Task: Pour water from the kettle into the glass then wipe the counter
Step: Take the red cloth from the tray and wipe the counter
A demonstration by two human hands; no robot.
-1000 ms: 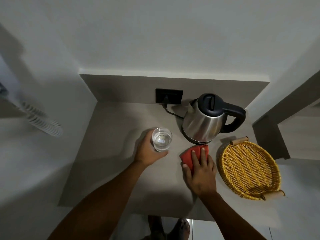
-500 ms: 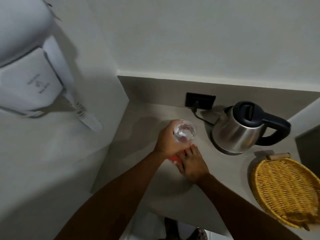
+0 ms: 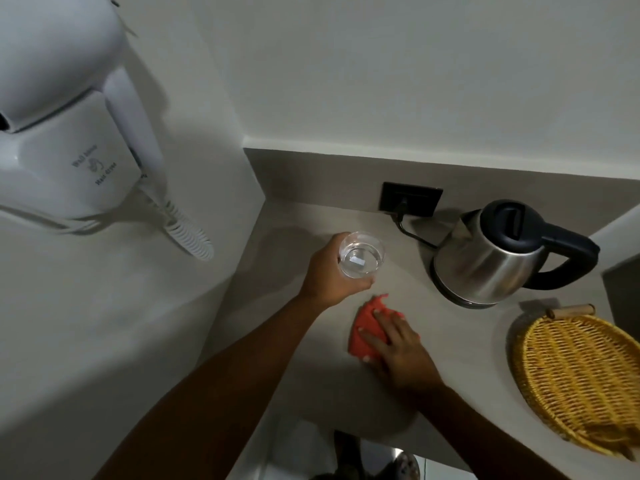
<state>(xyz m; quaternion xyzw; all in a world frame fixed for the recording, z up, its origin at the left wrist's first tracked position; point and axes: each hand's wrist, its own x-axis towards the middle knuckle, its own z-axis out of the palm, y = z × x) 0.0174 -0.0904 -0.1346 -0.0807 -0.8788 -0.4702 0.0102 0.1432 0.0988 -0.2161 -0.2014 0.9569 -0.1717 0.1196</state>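
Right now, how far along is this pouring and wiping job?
Pouring looks done: the clear drinking glass holds water and the steel electric kettle is back on its base. The left hand grips the glass while the right hand presses the red cloth on the grey counter. More wiping may remain.

Bystanders around the work spot

A white wall-mounted hair dryer [image 3: 65, 133] hangs on the wall up and well to the left of the left hand, its coiled cord [image 3: 188, 233] drooping down toward that hand's side but staying clear of it. A black wall socket [image 3: 411, 199] sits in the grey backsplash beyond both hands, with a black plug and cable [image 3: 407, 226] running out of it to the right. A yellow woven wicker tray [image 3: 581, 379] with a pale wooden handle [image 3: 569, 310] lies well to the right of the right hand, partly cut off by the frame edge. Plain pale walls [image 3: 381, 71] rise behind everything.
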